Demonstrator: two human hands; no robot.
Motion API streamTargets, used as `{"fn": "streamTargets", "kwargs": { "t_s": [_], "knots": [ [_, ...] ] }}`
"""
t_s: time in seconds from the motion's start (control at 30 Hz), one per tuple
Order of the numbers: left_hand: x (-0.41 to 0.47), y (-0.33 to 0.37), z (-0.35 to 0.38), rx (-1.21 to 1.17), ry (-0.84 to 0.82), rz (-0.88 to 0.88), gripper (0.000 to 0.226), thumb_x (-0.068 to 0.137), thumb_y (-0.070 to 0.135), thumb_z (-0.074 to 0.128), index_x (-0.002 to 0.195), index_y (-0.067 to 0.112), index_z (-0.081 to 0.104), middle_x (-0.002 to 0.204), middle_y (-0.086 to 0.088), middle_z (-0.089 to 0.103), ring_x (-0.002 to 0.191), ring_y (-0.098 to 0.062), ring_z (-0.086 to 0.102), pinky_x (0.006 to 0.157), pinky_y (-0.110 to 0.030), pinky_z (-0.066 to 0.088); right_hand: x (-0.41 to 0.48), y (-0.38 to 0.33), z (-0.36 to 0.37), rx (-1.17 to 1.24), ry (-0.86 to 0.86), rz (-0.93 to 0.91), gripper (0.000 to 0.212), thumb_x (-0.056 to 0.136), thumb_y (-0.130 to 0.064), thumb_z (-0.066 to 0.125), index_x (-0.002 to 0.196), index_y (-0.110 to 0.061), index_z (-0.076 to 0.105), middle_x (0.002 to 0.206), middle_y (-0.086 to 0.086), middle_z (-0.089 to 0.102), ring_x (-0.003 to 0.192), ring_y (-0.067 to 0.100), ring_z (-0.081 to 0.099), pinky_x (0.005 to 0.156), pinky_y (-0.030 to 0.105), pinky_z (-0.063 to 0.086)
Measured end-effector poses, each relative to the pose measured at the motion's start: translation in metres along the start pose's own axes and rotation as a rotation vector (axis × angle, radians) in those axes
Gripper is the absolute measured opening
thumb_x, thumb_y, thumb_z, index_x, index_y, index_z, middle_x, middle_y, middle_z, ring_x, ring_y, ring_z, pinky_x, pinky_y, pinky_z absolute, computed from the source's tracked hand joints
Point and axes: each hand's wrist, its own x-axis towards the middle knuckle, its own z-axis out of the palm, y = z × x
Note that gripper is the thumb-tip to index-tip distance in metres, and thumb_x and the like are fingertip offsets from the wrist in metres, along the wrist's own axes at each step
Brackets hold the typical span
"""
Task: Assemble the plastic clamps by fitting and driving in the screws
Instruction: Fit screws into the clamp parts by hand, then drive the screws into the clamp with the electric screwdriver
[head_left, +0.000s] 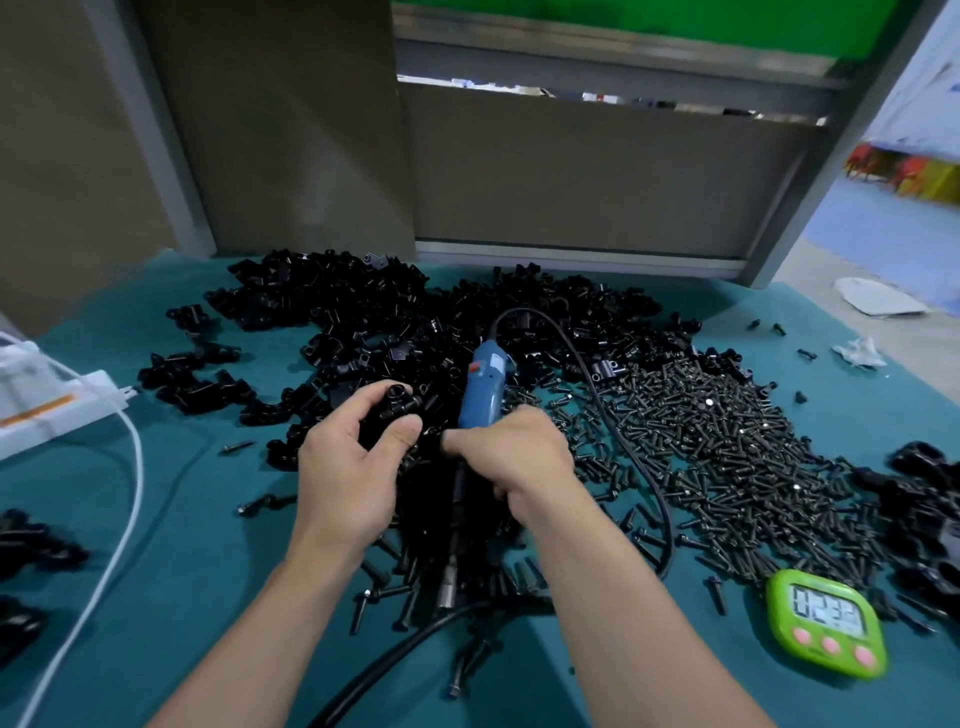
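Plastic clamp (397, 404), black, sits in the left hand (353, 467), a little above the middle of my head feed. Fingers and thumb are curled tight round it, over the near edge of the clamp pile (358, 322). It is too blurred for me to tell whether a screw is in it.

The right hand (519, 457) is closed in a fist round the electric screwdriver (485, 387), low on its blue body, thumb pointing left. The hands are just beside each other, with a small gap between the thumbs. The screwdriver is tilted, blue end away from me, metal chuck end toward me, low over loose screws.

A black cord (667, 530) leaves the blue end, loops right across the screw pile (727, 457) and comes back along the near side. The screw pile spreads wide to the right of the right hand, and I see more screws between the forearms.

Everything lies on the teal table cover (208, 571). A green timer (826, 623) is near right, digits blurred. A white cable (139, 467) runs down the left side from a white box (47, 400). Crumpled paper (860, 352) is far right.
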Motion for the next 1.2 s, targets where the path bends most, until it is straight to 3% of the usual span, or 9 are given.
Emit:
{"fn": "streamTargets", "kwargs": {
  "t_s": [0.17,0.27,0.37,0.6,0.73,0.83,0.97,1.07,1.2],
  "knots": [
    [-0.003,0.001,0.0,-0.048,-0.047,-0.012,0.041,0.096,0.032,0.072,0.137,0.033,0.063,0.083,0.048,0.063,0.067,0.019,0.058,0.066,0.001,0.044,0.006,0.008,-0.029,0.806,-0.21,0.11,0.007,0.083,-0.01,0.064,0.087,-0.007,0.059,0.053,0.003,0.059,0.039,0.016,0.054,0.04,0.022,0.045],
    [-0.005,0.003,0.001,-0.094,-0.075,-0.024,0.022,0.098,0.032,0.069,0.118,0.041,0.069,0.102,0.034,0.071,0.084,0.003,0.07,0.078,-0.017,0.058,0.006,0.012,-0.046,1.092,-0.45,0.02,0.034,0.082,0.005,0.052,0.115,0.002,0.06,0.081,0.012,0.062,0.066,0.023,0.062,0.064,0.035,0.055],
    [-0.004,0.004,0.003,-0.185,-0.095,-0.092,0.015,0.1,0.03,0.067,0.105,0.044,0.07,0.102,0.013,0.076,0.09,-0.013,0.071,0.084,-0.039,0.059,0.005,0.015,-0.051,1.319,-0.636,-0.105,0.044,0.077,0.015,0.053,0.117,-0.005,0.055,0.089,0.013,0.062,0.094,0.034,0.07,0.093,0.052,0.056],
    [-0.001,0.003,0.004,-0.304,-0.103,-0.265,0.018,0.09,0.018,0.074,0.091,0.035,0.075,0.096,0.007,0.077,0.081,-0.005,0.064,0.08,-0.031,0.049,0.03,-0.006,-0.061,1.421,-0.527,-0.108,0.046,0.067,0.013,0.065,0.109,-0.004,0.058,0.077,0.018,0.069,0.074,0.032,0.072,0.072,0.045,0.063],
    [-0.002,0.002,0.006,-0.199,-0.144,-0.242,0.031,0.078,0.011,0.084,0.092,0.038,0.076,0.081,0.014,0.074,0.071,-0.001,0.064,0.064,-0.015,0.05,0.046,-0.015,-0.056,1.371,-0.383,-0.115,0.025,0.089,-0.01,0.074,0.109,-0.011,0.059,0.075,0.01,0.065,0.071,0.029,0.069,0.074,0.043,0.063],
    [-0.002,0.001,0.008,-0.165,-0.182,-0.253,0.031,0.079,0.009,0.08,0.094,0.036,0.08,0.065,0.011,0.064,0.056,-0.011,0.049,0.054,-0.028,0.039,0.053,-0.015,-0.053,1.383,-0.299,-0.171,0.02,0.092,-0.005,0.071,0.109,-0.01,0.061,0.076,0.011,0.067,0.074,0.031,0.071,0.077,0.045,0.064],
    [-0.003,-0.001,0.009,-0.122,-0.205,-0.265,0.027,0.085,0.015,0.075,0.098,0.038,0.079,0.055,0.007,0.047,0.052,-0.015,0.035,0.05,-0.027,0.03,0.056,-0.015,-0.054,1.421,-0.261,-0.193,0.022,0.089,0.006,0.066,0.103,-0.01,0.061,0.073,0.01,0.068,0.067,0.026,0.07,0.067,0.037,0.062],
    [-0.005,0.002,0.01,-0.104,-0.219,-0.24,0.021,0.085,0.019,0.075,0.095,0.037,0.079,0.068,-0.015,0.062,0.062,-0.015,0.049,0.056,-0.03,0.039,0.055,-0.013,-0.056,1.439,-0.223,-0.184,0.022,0.09,0.006,0.065,0.103,-0.013,0.062,0.069,0.005,0.063,0.055,0.018,0.061,0.055,0.029,0.054],
    [-0.006,0.003,0.012,-0.093,-0.221,-0.22,0.016,0.082,0.019,0.081,0.089,0.033,0.08,0.067,-0.005,0.067,0.06,-0.014,0.052,0.052,-0.024,0.041,0.055,-0.012,-0.059,1.506,-0.156,-0.177,0.018,0.093,0.001,0.066,0.104,-0.012,0.062,0.065,0.002,0.059,0.049,0.014,0.056,0.051,0.027,0.051]
  ]
}}
